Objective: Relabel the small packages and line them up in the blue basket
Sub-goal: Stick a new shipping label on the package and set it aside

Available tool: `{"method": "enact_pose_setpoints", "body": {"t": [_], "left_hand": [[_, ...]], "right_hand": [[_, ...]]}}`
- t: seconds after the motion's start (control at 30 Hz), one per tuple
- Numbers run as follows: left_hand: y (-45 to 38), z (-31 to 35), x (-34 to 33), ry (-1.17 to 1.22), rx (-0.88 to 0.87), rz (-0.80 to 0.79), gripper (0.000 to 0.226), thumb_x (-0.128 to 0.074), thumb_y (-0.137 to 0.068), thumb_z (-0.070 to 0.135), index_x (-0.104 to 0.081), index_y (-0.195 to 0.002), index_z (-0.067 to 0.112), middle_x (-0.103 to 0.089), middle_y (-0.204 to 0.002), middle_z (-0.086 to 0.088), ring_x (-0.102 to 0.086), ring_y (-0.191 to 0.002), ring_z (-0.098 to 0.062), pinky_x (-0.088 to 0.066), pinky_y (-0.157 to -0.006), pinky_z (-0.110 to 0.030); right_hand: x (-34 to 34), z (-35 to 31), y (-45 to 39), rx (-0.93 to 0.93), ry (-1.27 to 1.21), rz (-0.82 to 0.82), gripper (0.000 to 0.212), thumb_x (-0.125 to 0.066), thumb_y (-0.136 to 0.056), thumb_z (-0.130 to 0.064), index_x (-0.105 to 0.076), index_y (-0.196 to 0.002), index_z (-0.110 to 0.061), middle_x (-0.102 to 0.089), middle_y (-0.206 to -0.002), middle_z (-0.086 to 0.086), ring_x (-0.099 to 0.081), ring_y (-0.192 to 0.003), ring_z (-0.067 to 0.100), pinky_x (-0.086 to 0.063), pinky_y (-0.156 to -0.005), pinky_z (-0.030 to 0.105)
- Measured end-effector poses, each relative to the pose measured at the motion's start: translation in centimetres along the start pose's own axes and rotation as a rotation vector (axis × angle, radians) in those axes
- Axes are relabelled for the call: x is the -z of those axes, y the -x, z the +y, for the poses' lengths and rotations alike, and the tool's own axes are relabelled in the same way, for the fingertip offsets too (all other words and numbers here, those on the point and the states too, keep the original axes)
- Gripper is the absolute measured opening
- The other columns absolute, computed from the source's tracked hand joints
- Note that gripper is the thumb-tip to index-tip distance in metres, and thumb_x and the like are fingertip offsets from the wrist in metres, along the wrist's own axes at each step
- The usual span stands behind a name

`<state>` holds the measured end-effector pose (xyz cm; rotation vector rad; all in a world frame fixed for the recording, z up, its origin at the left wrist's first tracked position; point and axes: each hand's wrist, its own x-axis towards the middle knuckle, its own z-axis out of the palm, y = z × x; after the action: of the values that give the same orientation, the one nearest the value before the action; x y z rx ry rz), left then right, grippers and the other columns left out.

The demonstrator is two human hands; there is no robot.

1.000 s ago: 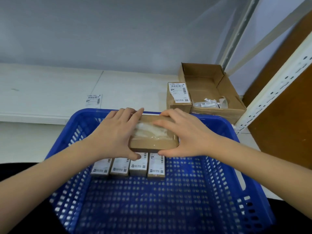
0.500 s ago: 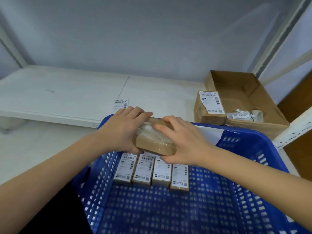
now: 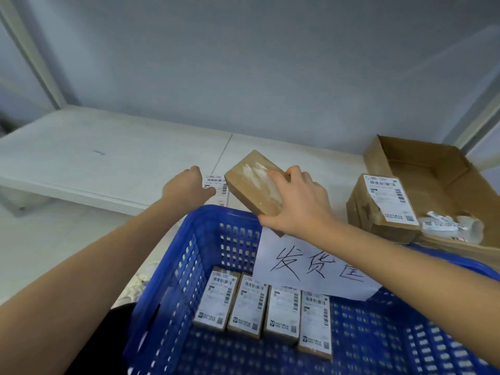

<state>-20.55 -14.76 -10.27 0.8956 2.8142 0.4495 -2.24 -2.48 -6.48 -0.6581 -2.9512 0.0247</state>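
Note:
My right hand (image 3: 300, 209) grips a plain brown package (image 3: 254, 182) with a torn white patch on top and holds it tilted above the far rim of the blue basket (image 3: 173, 288). My left hand (image 3: 186, 186) reaches over the white shelf, and its thumb touches a loose white barcode label (image 3: 217, 182) lying there. Its fingers are hidden behind the back of the hand. Several labelled small packages (image 3: 259, 309) lie side by side in a row along the basket's far wall.
A white paper sign (image 3: 311, 263) with handwritten characters hangs inside the basket's far wall. An open cardboard box (image 3: 422, 182) stands on the shelf at the right, with a shipping label on its flap and crumpled label scraps (image 3: 449, 226) inside.
My left hand has let go of the brown package and moved forward to the label on the shelf. My right hand alone has carried the package up and past the basket's far rim.

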Motion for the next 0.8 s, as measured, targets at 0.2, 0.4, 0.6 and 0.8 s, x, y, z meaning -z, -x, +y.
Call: {"method": "enact_pose_setpoints", "body": {"t": [0.2, 0.4, 0.6, 0.8], "left_hand": [[-4.5, -2.0, -2.5, 0.039, 0.127, -0.085, 0.034, -0.063, -0.089, 0.04, -0.057, -0.097, 0.008, -0.062, -0.089, -0.004, -0.057, -0.083, -0.024, -0.037, -0.068, -0.029], [-6.7, -3.7, -5.0, 0.047, 0.224, -0.155, 0.043, -0.07, -0.08, 0.052, -0.048, -0.077, 0.015, -0.053, -0.069, 0.002, -0.053, -0.069, -0.017, -0.037, -0.063, -0.03], [-6.8, -3.6, -6.2, 0.013, 0.229, -0.199, 0.049, -0.072, -0.078, 0.051, -0.044, -0.097, 0.016, -0.048, -0.079, 0.003, -0.053, -0.084, -0.02, -0.039, -0.071, -0.031], [-7.6, -2.5, -5.9, 0.028, 0.218, -0.242, 0.043, -0.076, -0.079, 0.035, -0.042, -0.097, 0.016, -0.044, -0.076, 0.004, -0.052, -0.085, -0.02, -0.039, -0.07, -0.029]], "right_hand": [[-1.7, -1.3, -5.2, -0.088, 0.05, -0.04, 0.076, -0.064, -0.072, -0.055, -0.035, -0.134, -0.023, -0.038, -0.121, 0.01, -0.045, -0.107, 0.027, -0.034, -0.072, 0.032], [-3.9, -2.1, -9.1, -0.122, 0.127, -0.084, 0.072, -0.062, -0.073, -0.059, -0.038, -0.129, -0.02, -0.039, -0.12, 0.011, -0.046, -0.104, 0.026, -0.034, -0.07, 0.031], [-5.6, -2.0, -10.9, -0.159, 0.146, -0.149, 0.076, -0.062, -0.073, -0.06, -0.038, -0.131, -0.017, -0.038, -0.12, 0.013, -0.044, -0.105, 0.027, -0.034, -0.071, 0.033], [-7.0, -1.7, -10.7, -0.212, 0.148, -0.153, 0.081, -0.056, -0.075, -0.068, -0.035, -0.133, -0.015, -0.042, -0.12, 0.013, -0.045, -0.107, 0.028, -0.033, -0.071, 0.033]]}}
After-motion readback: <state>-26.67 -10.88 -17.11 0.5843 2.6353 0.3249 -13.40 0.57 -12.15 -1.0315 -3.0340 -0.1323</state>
